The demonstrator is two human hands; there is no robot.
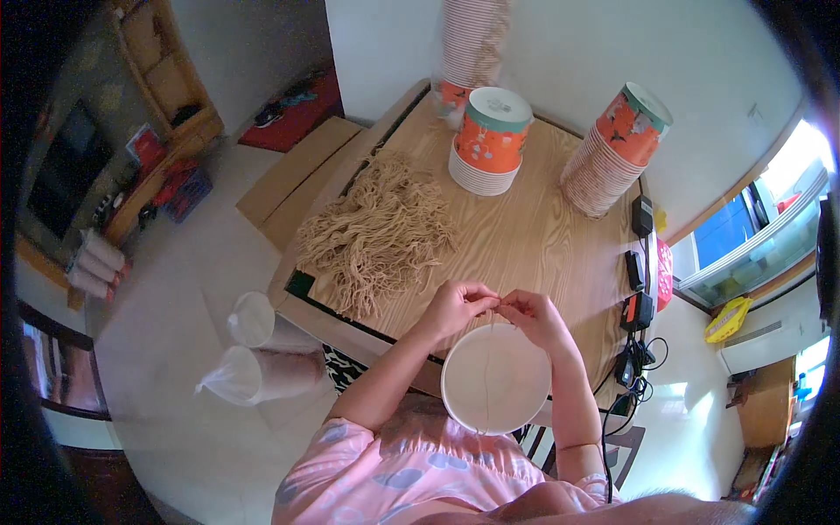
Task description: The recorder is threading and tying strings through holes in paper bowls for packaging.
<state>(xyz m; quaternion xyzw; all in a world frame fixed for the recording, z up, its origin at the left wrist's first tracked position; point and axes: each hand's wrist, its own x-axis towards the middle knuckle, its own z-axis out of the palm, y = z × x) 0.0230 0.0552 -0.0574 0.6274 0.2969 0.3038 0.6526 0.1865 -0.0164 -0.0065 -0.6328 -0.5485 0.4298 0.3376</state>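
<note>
My left hand (463,304) and my right hand (533,317) meet fingertip to fingertip just beyond the far rim of a white paper bucket (468,372). Both are closed in a pinch on a thin beige cord (487,376). From the fingers the cord runs down across the bucket's round opening towards me. The bucket is between my forearms, close to my body at the table's near edge, and its inside is white. Left of my hands a large tangled heap of beige cords (381,227) lies on the table. My fingertips hide the pinched end of the cord.
Orange-and-teal paper buckets (494,140) stand upside down in a short stack on the wood-grain table (516,241). Taller stacks rise at the back (472,44) and right (612,157). Black adapters (637,311) with cables line the right edge. Bagged bucket stacks (284,376) lie on the floor.
</note>
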